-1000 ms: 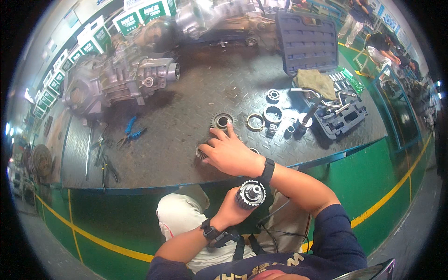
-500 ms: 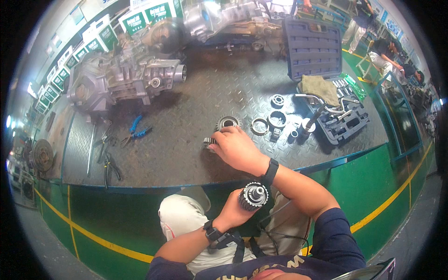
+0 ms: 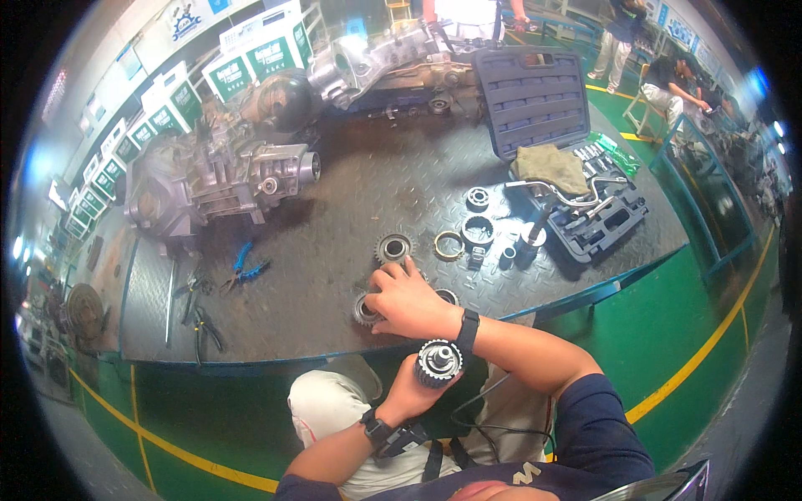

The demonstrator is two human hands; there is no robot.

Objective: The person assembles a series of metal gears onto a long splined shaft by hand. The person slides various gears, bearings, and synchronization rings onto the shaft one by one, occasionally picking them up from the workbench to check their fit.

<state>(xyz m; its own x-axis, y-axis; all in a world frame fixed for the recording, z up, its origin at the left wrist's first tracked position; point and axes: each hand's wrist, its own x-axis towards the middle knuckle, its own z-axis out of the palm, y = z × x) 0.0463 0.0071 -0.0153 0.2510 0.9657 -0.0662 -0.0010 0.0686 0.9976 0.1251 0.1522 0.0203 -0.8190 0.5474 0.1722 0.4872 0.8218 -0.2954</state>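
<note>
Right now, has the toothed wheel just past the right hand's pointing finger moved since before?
No. The toothed wheel sits just left of the brass-coloured ring, with about the same gap as before; only the camera's view shifted.

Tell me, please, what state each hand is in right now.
Left hand: closed, holding a geared shaft.
Right hand: curled beside a gear; whether it grips it cannot be told.

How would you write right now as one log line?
left grip: holding geared shaft | right grip: at left gear, hold unclear | upper gear: flat on workbench | tool case: open
</note>
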